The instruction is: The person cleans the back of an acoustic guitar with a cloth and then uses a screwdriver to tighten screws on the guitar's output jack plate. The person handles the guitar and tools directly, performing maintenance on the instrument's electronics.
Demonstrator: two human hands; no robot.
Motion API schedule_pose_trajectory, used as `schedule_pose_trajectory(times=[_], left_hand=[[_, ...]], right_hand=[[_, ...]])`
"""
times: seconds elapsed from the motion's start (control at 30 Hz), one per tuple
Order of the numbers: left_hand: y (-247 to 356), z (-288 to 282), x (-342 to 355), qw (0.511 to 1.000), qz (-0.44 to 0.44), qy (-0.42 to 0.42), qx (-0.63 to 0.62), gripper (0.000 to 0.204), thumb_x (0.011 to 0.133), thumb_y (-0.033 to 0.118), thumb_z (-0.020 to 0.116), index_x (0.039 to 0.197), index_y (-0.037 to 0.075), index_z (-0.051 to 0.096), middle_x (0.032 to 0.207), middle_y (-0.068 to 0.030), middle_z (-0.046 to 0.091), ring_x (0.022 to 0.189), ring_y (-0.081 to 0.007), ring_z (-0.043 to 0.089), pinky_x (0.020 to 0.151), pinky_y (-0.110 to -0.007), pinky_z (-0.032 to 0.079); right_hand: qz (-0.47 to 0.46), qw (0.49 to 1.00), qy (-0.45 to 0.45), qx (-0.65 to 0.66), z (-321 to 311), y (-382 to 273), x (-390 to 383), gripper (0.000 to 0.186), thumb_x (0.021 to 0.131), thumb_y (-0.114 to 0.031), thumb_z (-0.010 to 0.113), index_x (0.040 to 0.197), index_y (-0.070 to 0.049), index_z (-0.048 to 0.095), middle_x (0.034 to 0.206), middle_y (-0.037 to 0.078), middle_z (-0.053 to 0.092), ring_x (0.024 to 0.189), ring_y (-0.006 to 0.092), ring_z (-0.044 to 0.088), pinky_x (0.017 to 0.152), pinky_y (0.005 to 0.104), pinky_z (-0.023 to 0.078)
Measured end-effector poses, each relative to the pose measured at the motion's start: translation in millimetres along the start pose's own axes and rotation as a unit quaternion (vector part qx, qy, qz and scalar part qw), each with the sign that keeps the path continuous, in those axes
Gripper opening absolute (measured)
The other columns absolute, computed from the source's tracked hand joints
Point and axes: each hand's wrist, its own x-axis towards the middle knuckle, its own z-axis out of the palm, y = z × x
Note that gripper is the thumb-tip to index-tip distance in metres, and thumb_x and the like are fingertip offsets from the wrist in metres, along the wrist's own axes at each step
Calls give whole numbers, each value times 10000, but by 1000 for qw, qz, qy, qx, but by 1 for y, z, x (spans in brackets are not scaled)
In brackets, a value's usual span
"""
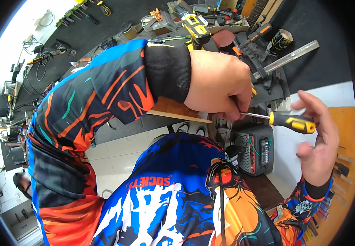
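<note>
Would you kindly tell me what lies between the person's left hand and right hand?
In the head view, a screwdriver lies there: its metal shaft runs from the left hand to a black-and-yellow handle by the open right hand.

At the left grip (220,84), fingers hide the tip of the metal-shafted screwdriver with a black-and-yellow handle (294,123). Just below that grip, the black ribbed cuff (167,69) partly covers a brown wooden panel (179,110). Well left, jumbled dark items (17,69) are too small to tell.
</note>
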Motion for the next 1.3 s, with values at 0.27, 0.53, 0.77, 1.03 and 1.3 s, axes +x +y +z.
schedule_pose_trajectory(times=[0.27,0.53,0.77,1.03,1.3], left_hand=[[4,-6,5,992,-22,-59,-113,181,884,137,671,1019,16,676,842,-76,711,751,-192,683,686,-329,530],[5,-4,11,1000,20,5,-17,195,809,153,759,934,13,704,767,-71,697,718,-200,681,657,-318,530],[5,-6,4,996,-6,-43,-82,162,882,105,651,1003,8,697,820,-69,721,759,-205,697,693,-314,534],[4,-1,9,997,65,27,-43,223,822,137,747,1003,17,694,819,-59,714,727,-185,681,685,-294,527],[11,-6,8,998,-10,-40,-37,191,852,116,700,1027,38,703,802,-71,720,745,-187,692,671,-304,525]], right_hand=[[-1,999,-8,-48,-11,5,-12,226,860,-185,684,867,28,608,771,105,568,652,215,558,617,295,452],[46,996,-53,-48,-17,12,-7,712,939,-650,418,661,0,504,591,84,467,493,205,462,493,313,317],[-118,992,-15,-42,-11,9,-5,285,775,-131,695,1003,25,623,946,159,632,774,241,613,735,312,487],[-4,995,-9,-95,-12,12,-11,589,978,-468,514,628,2,450,542,100,370,467,267,426,469,356,290],[-134,988,-15,-72,0,3,0,214,851,-188,694,909,5,621,859,132,602,758,252,604,690,312,462]])
